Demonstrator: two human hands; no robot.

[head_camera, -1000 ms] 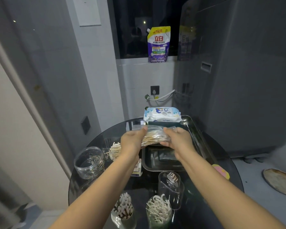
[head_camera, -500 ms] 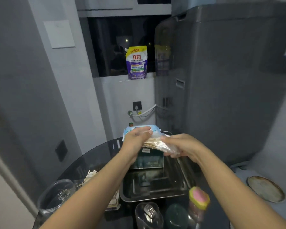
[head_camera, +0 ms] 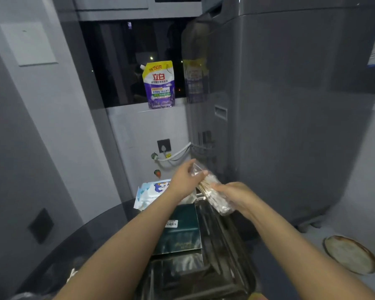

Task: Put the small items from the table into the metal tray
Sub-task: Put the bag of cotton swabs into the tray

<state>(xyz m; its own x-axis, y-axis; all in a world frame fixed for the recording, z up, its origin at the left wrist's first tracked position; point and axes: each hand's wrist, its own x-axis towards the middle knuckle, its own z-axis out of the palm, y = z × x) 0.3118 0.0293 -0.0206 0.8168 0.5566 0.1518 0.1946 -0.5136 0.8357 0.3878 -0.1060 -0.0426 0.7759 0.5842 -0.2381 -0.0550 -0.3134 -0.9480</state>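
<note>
Both my hands hold a clear plastic bag of thin wooden sticks (head_camera: 214,195) above the far right edge of the metal tray (head_camera: 230,252). My left hand (head_camera: 185,179) pinches the bag's upper end. My right hand (head_camera: 232,191) grips its lower part from the right. The bag tilts, upper end away from me. Inside the tray lies a dark green box (head_camera: 180,230). A white and blue wipes pack (head_camera: 152,192) lies at the tray's far end, partly behind my left arm.
The tray sits on a dark round glass table (head_camera: 100,234). A tall grey appliance (head_camera: 290,105) stands close on the right. A purple pouch (head_camera: 159,84) stands on the window sill. A round plate (head_camera: 351,254) lies on the floor at right.
The camera has tilted up and nearer, so the jars at the table's front have left the view. My hands have carried the bag further away and to the right, turning it steeper.
</note>
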